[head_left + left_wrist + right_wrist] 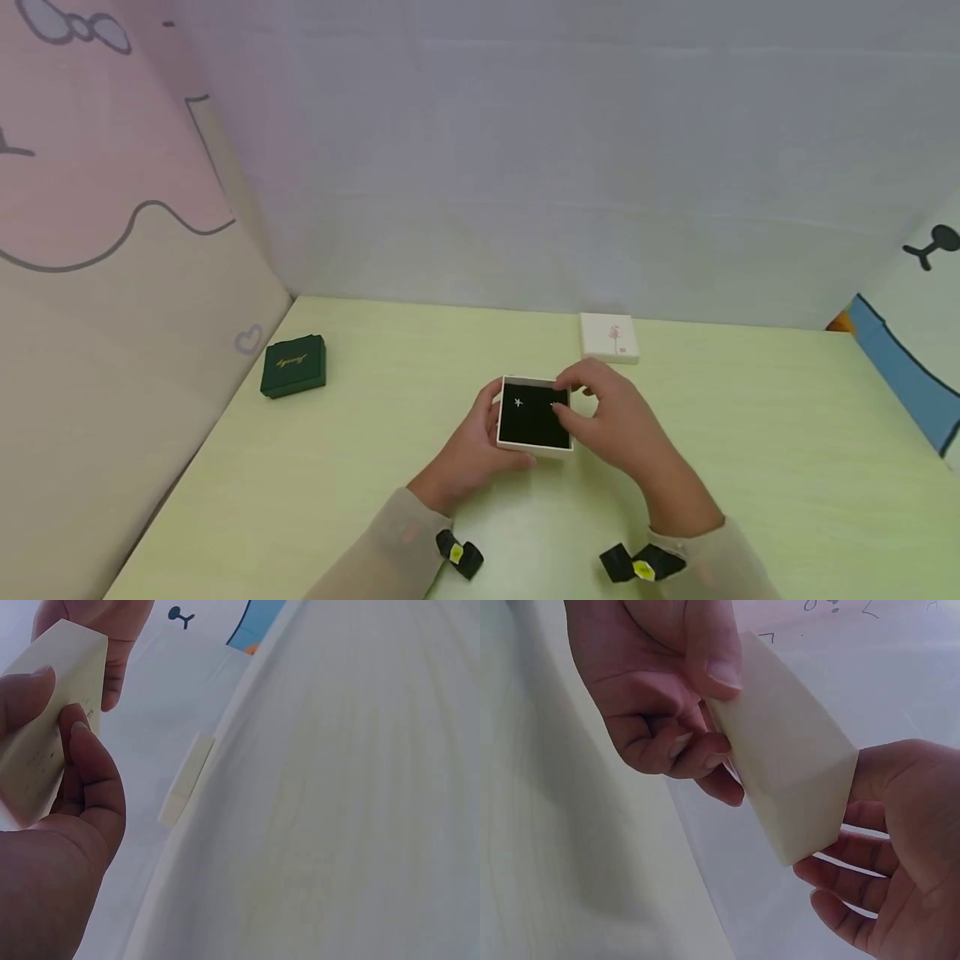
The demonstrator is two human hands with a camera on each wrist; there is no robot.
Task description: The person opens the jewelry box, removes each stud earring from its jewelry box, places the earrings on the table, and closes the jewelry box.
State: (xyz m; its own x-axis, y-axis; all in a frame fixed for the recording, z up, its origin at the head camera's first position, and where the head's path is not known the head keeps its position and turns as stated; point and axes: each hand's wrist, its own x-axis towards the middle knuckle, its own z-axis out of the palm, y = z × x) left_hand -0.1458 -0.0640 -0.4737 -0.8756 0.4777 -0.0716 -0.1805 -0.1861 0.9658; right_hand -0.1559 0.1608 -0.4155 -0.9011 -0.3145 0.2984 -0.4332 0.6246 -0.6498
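Just below the frame's centre, the left hand [468,450] grips the white box [551,452]. The right hand [615,408] bends over its upper-right corner, thumb beside the right ornament [552,404]; whether it pinches, I cannot tell.

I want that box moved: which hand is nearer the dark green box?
Left. The left hand holds the open white box, right of the dark green box; the right hand is farther right, at the open white box's right side.
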